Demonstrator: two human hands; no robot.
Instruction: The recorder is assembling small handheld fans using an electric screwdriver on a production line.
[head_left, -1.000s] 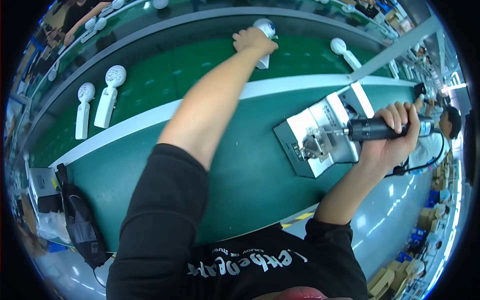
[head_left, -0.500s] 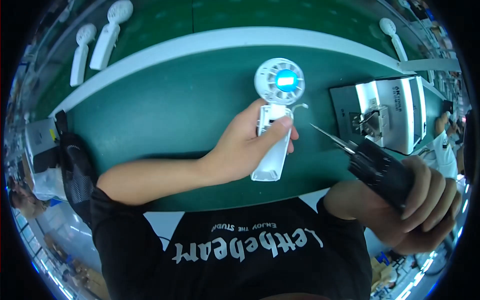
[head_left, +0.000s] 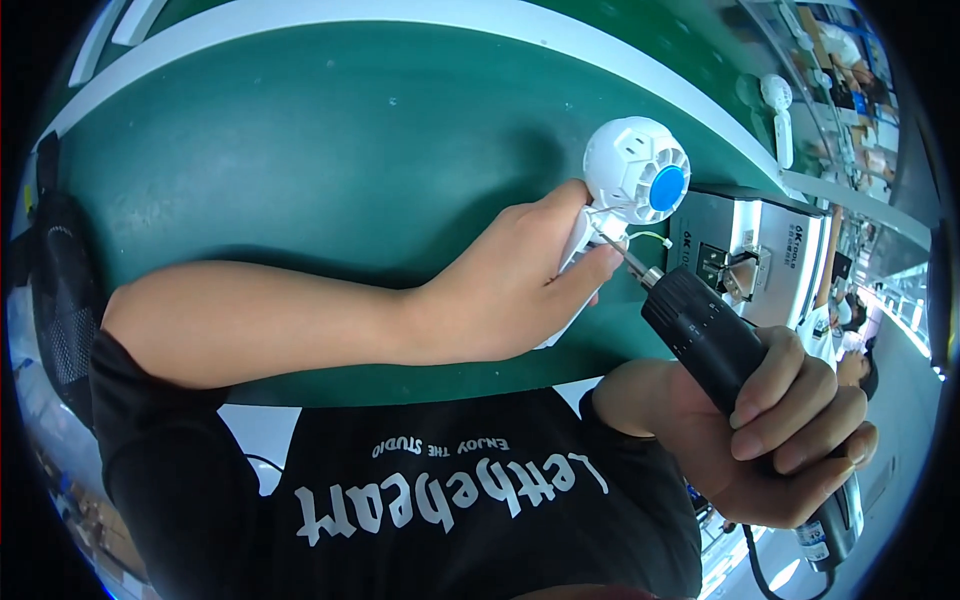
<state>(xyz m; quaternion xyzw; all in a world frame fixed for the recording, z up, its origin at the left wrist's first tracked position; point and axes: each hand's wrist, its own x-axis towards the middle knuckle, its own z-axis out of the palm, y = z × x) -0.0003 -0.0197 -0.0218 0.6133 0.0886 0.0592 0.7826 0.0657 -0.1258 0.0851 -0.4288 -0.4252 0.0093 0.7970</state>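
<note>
A white handheld fan (head_left: 622,165) with a blue round centre is gripped round its handle by my left hand (head_left: 535,270). A thin pale wire with a small plug (head_left: 652,238) sticks out beside the fan's neck. My right hand (head_left: 785,430) is wrapped round a black electric screwdriver (head_left: 705,330), whose cable hangs at the lower right. The screwdriver's bit reaches the fan's neck, close to my left thumb; whether it sits on a screw is too small to tell.
On the right of the green work table (head_left: 330,150) stands a white-and-black machine (head_left: 745,250) with a metal mechanism at its front. A white rail (head_left: 440,12) curves along the far edge. Another white fan (head_left: 782,120) lies beyond it. A dark mesh item (head_left: 65,290) is at the left.
The fan has moved right and up and tilted, now showing its rounded side. My right hand has brought the screwdriver left, its bit now at the fan's neck. The whole view has shifted.
</note>
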